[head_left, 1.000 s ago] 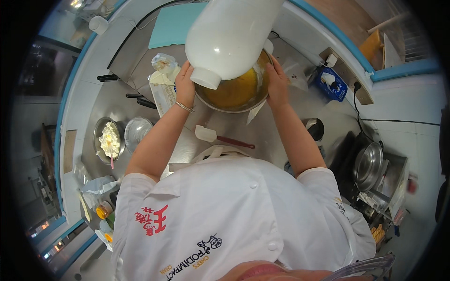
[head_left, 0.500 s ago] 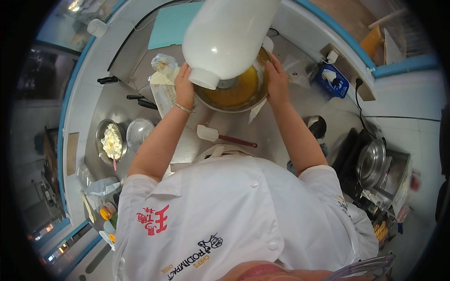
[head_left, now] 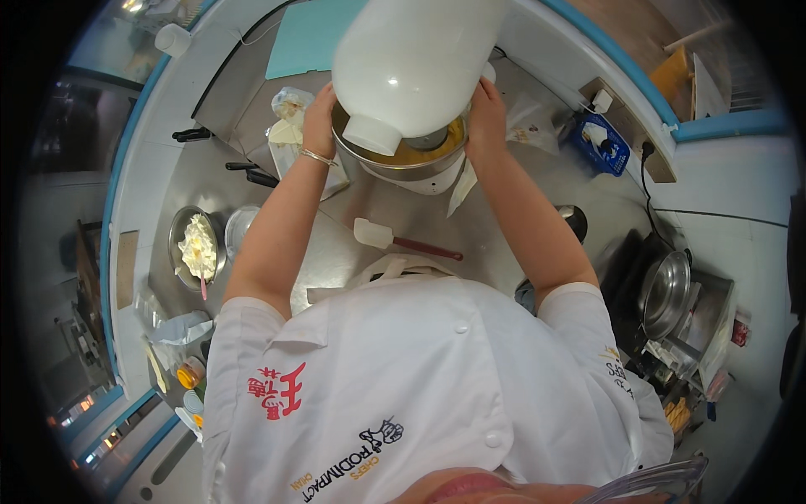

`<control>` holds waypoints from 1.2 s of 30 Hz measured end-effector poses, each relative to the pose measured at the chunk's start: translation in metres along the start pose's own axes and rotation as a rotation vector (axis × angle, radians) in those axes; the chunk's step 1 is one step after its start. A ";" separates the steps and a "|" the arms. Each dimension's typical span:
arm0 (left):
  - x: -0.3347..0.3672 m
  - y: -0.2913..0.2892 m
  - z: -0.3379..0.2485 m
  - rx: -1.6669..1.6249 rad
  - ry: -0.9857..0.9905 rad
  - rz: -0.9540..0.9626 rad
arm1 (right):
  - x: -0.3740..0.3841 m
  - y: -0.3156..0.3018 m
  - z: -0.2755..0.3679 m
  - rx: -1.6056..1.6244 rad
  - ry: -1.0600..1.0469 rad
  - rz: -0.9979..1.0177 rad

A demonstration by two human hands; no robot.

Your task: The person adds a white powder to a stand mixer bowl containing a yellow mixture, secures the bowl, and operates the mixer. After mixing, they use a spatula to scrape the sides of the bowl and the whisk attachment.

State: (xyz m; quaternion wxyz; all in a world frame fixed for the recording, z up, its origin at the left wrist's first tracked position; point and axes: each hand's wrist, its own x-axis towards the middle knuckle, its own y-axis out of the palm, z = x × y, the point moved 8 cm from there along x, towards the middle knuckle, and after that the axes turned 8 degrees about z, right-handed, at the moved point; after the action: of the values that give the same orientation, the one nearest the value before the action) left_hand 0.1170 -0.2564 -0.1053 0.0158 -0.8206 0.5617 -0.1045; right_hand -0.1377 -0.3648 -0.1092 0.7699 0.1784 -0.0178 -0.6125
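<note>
My left hand (head_left: 320,126) and my right hand (head_left: 486,122) grip opposite sides of a steel mixing bowl (head_left: 399,172), fingers wrapped round its wall. The bowl sits at a white stand mixer (head_left: 411,63), whose rounded head hangs over it and hides much of its inside. An orange-yellow mixture (head_left: 420,157) shows past the head, around a grey attachment. Below the bowl the mixer's white base (head_left: 428,183) is visible. I cannot tell whether the bowl is locked onto it. Nearer to me, a spatula (head_left: 405,243) with a white blade and dark red handle lies on the counter.
On the left stand a steel bowl of pale cream (head_left: 199,244) with a pink-handled tool, and black-handled knives (head_left: 256,174). An opened pack (head_left: 290,134) lies beside my left wrist. A blue basket (head_left: 599,144) is at the right wall; stacked pans (head_left: 666,294) stand farther right.
Both hands have moved the bowl away from me and slightly left, farther under the mixer head. More of the white base shows in front of it, and less of the mixture.
</note>
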 end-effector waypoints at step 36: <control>-0.038 0.027 -0.027 -0.216 -0.165 -0.034 | -0.029 -0.015 0.000 0.203 -0.025 0.223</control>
State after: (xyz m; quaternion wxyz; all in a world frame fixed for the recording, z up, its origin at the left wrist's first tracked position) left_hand 0.0741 -0.2289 -0.0883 -0.0280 -0.8327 0.5524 0.0242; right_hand -0.1592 -0.3402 -0.1080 0.8108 0.2447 -0.1090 -0.5204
